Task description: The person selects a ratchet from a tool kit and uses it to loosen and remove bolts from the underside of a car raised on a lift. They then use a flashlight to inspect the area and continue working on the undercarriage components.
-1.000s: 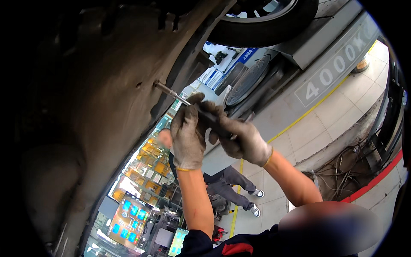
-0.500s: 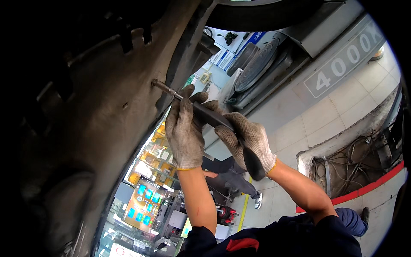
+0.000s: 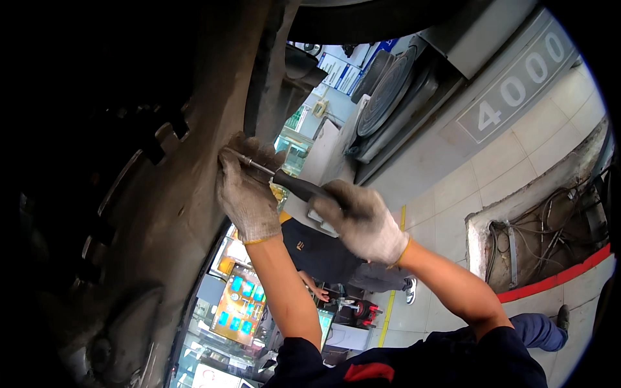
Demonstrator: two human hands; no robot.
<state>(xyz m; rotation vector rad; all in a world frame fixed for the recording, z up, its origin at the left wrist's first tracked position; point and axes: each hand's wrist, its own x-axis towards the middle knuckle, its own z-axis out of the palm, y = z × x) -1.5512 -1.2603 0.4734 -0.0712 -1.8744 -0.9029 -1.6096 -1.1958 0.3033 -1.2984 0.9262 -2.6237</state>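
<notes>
I look up at the dirty grey underside of a raised car. A screwdriver with a black handle and a thin metal shaft points left, its tip against the underbody panel. My left hand, in a grey knit glove, is closed around the shaft near the tip and rests on the panel. My right hand, in a white knit glove, is shut on the black handle at its rear end. Both forearms come up from the lower edge.
A tyre is at the top. The lift platform with large painted digits runs across the upper right. Below are a tiled floor, a floor pit with cables edged in red, a seated person and colourful shelves.
The view has shifted, so hands and screwdriver sit a little lower and further left in the picture. Both hands keep their grip and the tip stays on the panel.
</notes>
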